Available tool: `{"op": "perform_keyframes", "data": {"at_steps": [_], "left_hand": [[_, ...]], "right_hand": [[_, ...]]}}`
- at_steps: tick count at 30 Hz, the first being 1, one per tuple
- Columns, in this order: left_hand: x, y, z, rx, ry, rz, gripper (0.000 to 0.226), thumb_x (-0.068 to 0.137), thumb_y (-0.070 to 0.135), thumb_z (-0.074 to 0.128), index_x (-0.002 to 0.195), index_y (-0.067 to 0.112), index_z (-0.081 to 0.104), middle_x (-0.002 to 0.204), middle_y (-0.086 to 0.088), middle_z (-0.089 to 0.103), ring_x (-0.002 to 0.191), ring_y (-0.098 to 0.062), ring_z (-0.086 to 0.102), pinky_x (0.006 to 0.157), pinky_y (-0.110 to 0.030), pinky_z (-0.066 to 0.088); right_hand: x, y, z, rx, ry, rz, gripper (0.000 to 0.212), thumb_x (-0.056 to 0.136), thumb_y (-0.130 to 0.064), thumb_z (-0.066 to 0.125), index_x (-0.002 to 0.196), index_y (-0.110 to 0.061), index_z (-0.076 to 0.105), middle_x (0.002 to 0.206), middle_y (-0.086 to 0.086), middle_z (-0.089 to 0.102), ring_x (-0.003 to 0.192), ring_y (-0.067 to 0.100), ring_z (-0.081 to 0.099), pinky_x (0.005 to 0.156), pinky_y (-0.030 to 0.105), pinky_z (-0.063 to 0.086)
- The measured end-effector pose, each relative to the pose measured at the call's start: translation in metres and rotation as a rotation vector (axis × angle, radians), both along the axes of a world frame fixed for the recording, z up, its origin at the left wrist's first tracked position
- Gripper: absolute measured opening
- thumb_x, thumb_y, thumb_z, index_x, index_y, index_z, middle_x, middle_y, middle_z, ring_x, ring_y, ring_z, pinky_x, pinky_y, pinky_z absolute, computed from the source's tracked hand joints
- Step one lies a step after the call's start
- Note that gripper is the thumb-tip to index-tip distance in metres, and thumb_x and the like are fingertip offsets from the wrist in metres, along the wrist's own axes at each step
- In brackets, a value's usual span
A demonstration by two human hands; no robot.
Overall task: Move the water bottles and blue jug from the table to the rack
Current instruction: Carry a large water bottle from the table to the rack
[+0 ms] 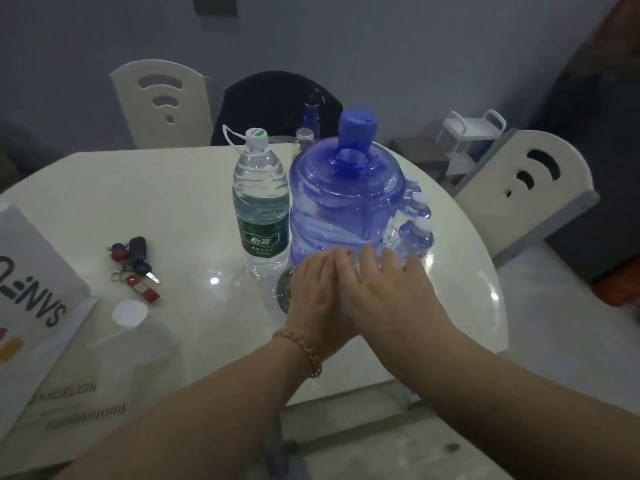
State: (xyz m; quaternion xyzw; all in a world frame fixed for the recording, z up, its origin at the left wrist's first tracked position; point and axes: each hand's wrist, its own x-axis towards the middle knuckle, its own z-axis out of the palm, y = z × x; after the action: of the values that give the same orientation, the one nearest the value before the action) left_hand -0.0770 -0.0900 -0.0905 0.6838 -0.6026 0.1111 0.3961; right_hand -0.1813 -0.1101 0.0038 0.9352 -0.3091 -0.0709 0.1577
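The blue jug [343,202] with a blue cap stands upright in the middle of the white round table [138,188]. A large clear water bottle [261,209] with a green label stands touching its left side. Several small water bottles [415,233] cluster at the jug's right. In front of the jug's base, my left hand [311,296] and my right hand [388,289] close together around a clear bottle [347,289]; most of it is hidden by my fingers. A white rack [467,140] stands on the floor beyond the table, at the back right.
Keys [136,268] and a white paper bag [31,289] lie at the table's left, with a clear white-lidded container [131,317] near them. A blue spray bottle [311,112] and a small jar [304,137] stand behind the jug. White chairs [162,102] surround the table.
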Motion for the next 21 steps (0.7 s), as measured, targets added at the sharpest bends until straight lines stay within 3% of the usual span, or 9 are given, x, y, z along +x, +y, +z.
{"op": "perform_keyframes", "data": {"at_steps": [2,4,6,8,10,13,17,21], "left_hand": [[-0.016,0.001,-0.010,-0.022,-0.010,-0.056,0.054,0.083,0.040,0.051,0.119,0.001,0.057,0.114,-0.012,0.060,0.107,-0.023,0.050,0.099,-0.030,0.030],[-0.029,0.001,-0.024,0.010,-0.036,-0.143,0.052,0.081,0.038,0.056,0.124,0.008,0.054,0.116,-0.007,0.059,0.107,-0.021,0.051,0.098,-0.028,0.029],[-0.041,0.003,-0.040,0.080,-0.107,-0.196,0.069,0.065,0.033,0.074,0.126,0.014,0.049,0.119,-0.002,0.058,0.111,-0.019,0.047,0.097,-0.027,0.026],[-0.052,0.004,-0.055,0.176,-0.187,-0.243,0.086,0.046,0.029,0.083,0.124,0.015,0.050,0.119,-0.001,0.058,0.112,-0.018,0.044,0.095,-0.030,0.027],[-0.060,0.002,-0.067,0.258,-0.256,-0.251,0.086,0.044,0.025,0.082,0.124,0.014,0.052,0.118,-0.002,0.058,0.111,-0.020,0.043,0.094,-0.032,0.027],[-0.071,0.001,-0.079,0.331,-0.314,-0.226,0.075,0.057,0.025,0.081,0.126,0.013,0.052,0.121,-0.004,0.058,0.112,-0.021,0.042,0.097,-0.033,0.025],[-0.077,0.011,-0.095,0.449,-0.507,-0.248,0.073,0.060,0.028,0.084,0.125,0.008,0.057,0.123,-0.011,0.060,0.114,-0.031,0.054,0.101,-0.041,0.038],[-0.076,0.024,-0.093,0.523,-0.502,-0.280,0.072,0.060,0.028,0.084,0.124,0.007,0.058,0.126,-0.015,0.058,0.117,-0.035,0.053,0.099,-0.046,0.041]], "right_hand": [[-0.021,0.002,-0.020,0.011,-0.011,-0.015,0.076,0.091,-0.029,0.055,0.144,-0.002,0.007,0.146,0.029,0.029,0.126,0.047,0.037,0.098,0.057,0.036],[-0.044,0.003,-0.042,0.039,-0.054,-0.031,0.072,0.089,-0.024,0.056,0.144,-0.002,0.015,0.140,0.030,0.038,0.115,0.045,0.049,0.086,0.051,0.048],[-0.068,0.003,-0.063,0.132,-0.080,-0.050,0.075,0.086,-0.020,0.052,0.146,-0.008,0.008,0.137,0.030,0.042,0.109,0.042,0.053,0.076,0.045,0.052],[-0.090,0.000,-0.085,0.226,-0.077,-0.043,0.081,0.087,-0.017,0.043,0.146,-0.014,-0.011,0.144,0.031,0.032,0.116,0.043,0.048,0.080,0.045,0.049],[-0.098,-0.009,-0.102,0.264,-0.084,-0.023,0.092,0.088,-0.015,0.052,0.144,-0.018,-0.021,0.149,0.031,0.019,0.121,0.044,0.042,0.090,0.049,0.046],[-0.094,-0.017,-0.118,0.286,-0.074,0.043,0.093,0.088,-0.016,0.055,0.143,-0.017,-0.020,0.151,0.031,0.008,0.123,0.045,0.036,0.100,0.051,0.038],[-0.100,-0.022,-0.133,0.380,-0.040,0.055,0.091,0.089,-0.007,0.049,0.145,-0.019,-0.021,0.152,0.028,0.007,0.117,0.041,0.044,0.097,0.046,0.040],[-0.102,-0.028,-0.136,0.507,-0.019,0.094,0.101,0.083,-0.004,0.058,0.146,-0.028,-0.018,0.153,0.021,0.011,0.117,0.039,0.045,0.093,0.047,0.045]]}}
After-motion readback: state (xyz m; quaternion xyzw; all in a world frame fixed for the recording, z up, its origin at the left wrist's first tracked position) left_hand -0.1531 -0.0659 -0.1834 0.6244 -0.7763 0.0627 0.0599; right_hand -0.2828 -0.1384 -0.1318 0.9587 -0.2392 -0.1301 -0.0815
